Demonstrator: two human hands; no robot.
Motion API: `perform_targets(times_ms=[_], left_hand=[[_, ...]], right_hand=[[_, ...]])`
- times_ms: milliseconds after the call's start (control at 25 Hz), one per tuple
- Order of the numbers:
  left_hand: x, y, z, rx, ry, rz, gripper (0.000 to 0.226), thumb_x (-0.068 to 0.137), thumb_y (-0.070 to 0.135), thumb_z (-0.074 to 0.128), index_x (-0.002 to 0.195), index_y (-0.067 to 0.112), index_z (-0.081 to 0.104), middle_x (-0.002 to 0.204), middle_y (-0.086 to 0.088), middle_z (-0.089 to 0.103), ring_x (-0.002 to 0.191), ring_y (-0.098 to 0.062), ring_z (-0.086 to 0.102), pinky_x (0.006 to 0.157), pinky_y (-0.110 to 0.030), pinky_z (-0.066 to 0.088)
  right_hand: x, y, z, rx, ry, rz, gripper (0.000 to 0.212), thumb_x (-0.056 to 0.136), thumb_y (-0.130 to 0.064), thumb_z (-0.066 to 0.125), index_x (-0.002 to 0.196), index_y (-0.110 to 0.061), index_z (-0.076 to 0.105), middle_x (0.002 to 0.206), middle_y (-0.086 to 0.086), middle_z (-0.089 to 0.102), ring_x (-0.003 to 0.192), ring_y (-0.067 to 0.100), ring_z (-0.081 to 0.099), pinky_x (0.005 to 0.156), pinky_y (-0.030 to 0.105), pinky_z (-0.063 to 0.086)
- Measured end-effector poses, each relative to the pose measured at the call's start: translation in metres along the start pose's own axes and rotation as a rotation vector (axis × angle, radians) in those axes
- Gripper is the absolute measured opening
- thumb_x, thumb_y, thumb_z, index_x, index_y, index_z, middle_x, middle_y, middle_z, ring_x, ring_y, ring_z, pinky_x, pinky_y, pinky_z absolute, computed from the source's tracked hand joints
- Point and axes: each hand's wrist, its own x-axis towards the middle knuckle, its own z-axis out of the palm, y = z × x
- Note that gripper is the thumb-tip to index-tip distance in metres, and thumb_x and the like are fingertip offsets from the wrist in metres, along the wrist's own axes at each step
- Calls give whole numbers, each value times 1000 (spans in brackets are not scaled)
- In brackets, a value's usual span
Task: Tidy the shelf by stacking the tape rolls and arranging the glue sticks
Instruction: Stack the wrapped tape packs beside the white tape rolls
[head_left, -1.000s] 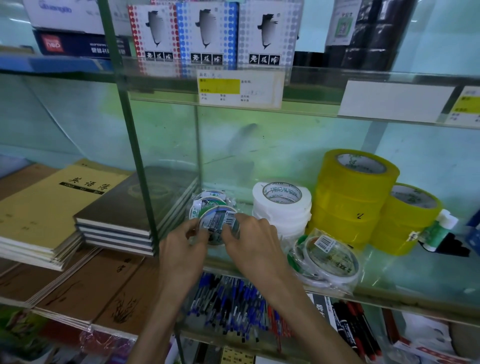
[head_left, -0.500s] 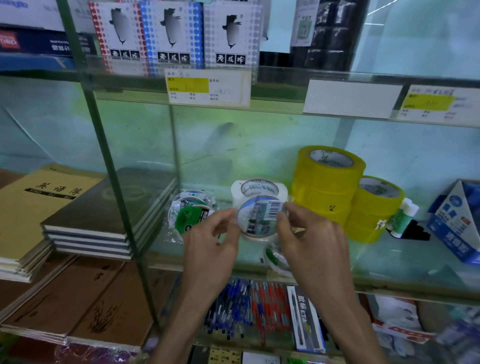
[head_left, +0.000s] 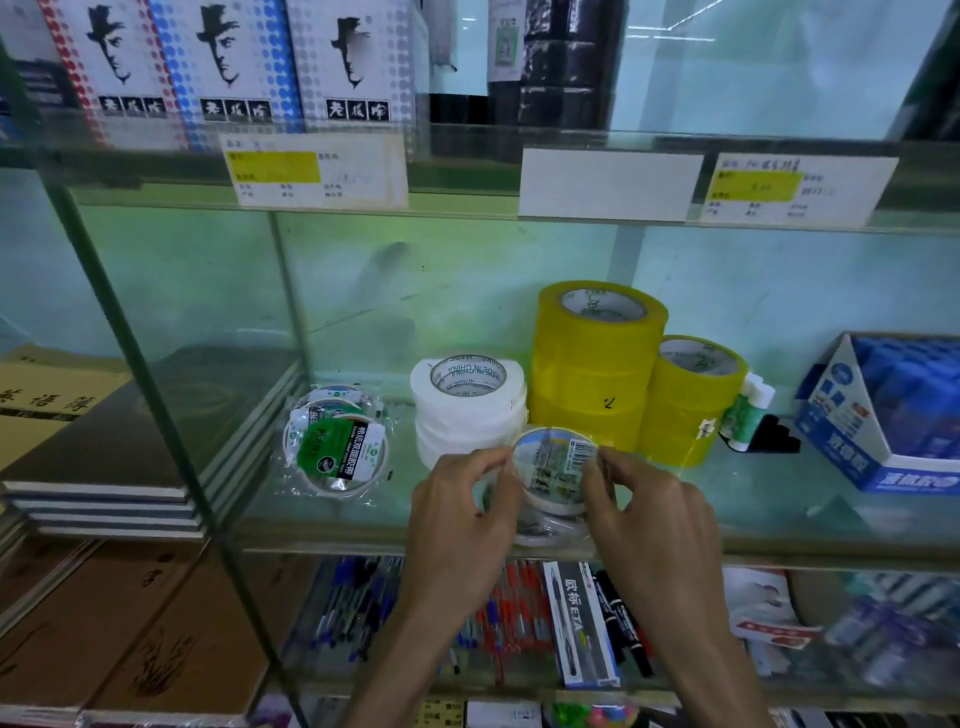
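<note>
We note small tape roll (head_left: 553, 470), pinched at its edges between left hand (head_left: 457, 514) and right hand (head_left: 649, 514), fingers clamped on it, just above second wrapped roll (head_left: 535, 532)

A yellow tape roll (head_left: 685, 410) half hides the glue stick (head_left: 740, 415).

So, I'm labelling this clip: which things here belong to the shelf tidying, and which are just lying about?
Job: wrapped tape roll pinched between left hand and right hand; green-label rolls; white tape stack; yellow tape stacks; glue stick.
Lying about: notebooks; pens below; blue box.
</note>
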Motion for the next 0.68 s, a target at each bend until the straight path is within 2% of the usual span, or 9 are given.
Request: perform_targets(times_ms=[80, 160, 200, 320, 400, 480, 520, 600, 680], left_hand=[[-2, -2, 4, 11, -9, -6, 24, 92, 28, 54, 113, 27, 67, 106, 17, 65, 96, 9, 57, 78, -12, 48], [-4, -4, 6, -5, -45, -10, 26, 92, 26, 54, 115, 27, 66, 104, 19, 66, 90, 9, 59, 77, -14, 51], [-5, -4, 6, 2, -59, -5, 27, 93, 25, 54, 117, 28, 65, 103, 21, 65, 88, 11, 58, 76, -11, 50], [-5, -5, 4, 26, -77, 0, 30, 93, 25, 53, 122, 29, 61, 98, 31, 58, 80, 20, 53, 72, -1, 44], [-6, -4, 2, 8, -94, -1, 29, 93, 25, 53, 121, 27, 62, 89, 35, 53, 78, 19, 52, 70, 0, 42], [-8, -2, 0, -11, -117, 7, 26, 94, 25, 52, 118, 28, 62, 90, 32, 56, 87, 17, 53, 74, -3, 42], [-9, -3, -2, -27, -120, 6, 26, 94, 27, 52, 118, 29, 62, 95, 28, 60, 92, 14, 55, 76, -5, 43], [-10, -8, -13, -49, -104, -27, 25, 94, 29, 53, 117, 33, 62, 105, 26, 61, 96, 14, 56, 75, -2, 42], [-9, -16, -29, -40, -65, -77, 21, 92, 30, 55, 109, 36, 64, 104, 28, 60, 96, 20, 53, 72, 3, 38]], right_hand=[[0, 2, 5, -12, -15, 7, 25, 92, -35, 50, 73, -21, 58, 54, -2, 54, 44, 12, 47, 41, 26, 33], [-1, 4, 11, -14, -46, 9, 24, 92, -37, 49, 77, -22, 60, 59, -2, 57, 49, 13, 51, 44, 29, 41], [-2, 5, 13, -18, -54, 14, 24, 93, -37, 48, 78, -23, 60, 61, -2, 58, 51, 14, 53, 46, 30, 44], [-2, 6, 18, -7, -39, 14, 24, 93, -33, 50, 73, -21, 58, 60, -1, 56, 54, 15, 53, 43, 28, 35], [-2, 6, 20, -12, -22, 1, 21, 92, -30, 52, 77, -19, 61, 76, 6, 66, 76, 24, 62, 52, 30, 43], [-4, 3, 23, -62, -2, 5, 19, 90, -31, 55, 89, -16, 68, 107, 11, 69, 111, 30, 57, 70, 38, 52], [-5, 0, 22, -83, 17, 20, 23, 89, -31, 57, 100, -15, 69, 118, 11, 66, 118, 30, 52, 75, 41, 52], [-7, -5, 18, -88, 84, -5, 32, 86, -30, 62, 112, -12, 68, 122, 11, 65, 114, 33, 52, 76, 43, 51], [-11, -18, 12, -46, 175, -74, 29, 84, -24, 65, 109, -10, 69, 113, 10, 68, 104, 31, 55, 74, 39, 50]])
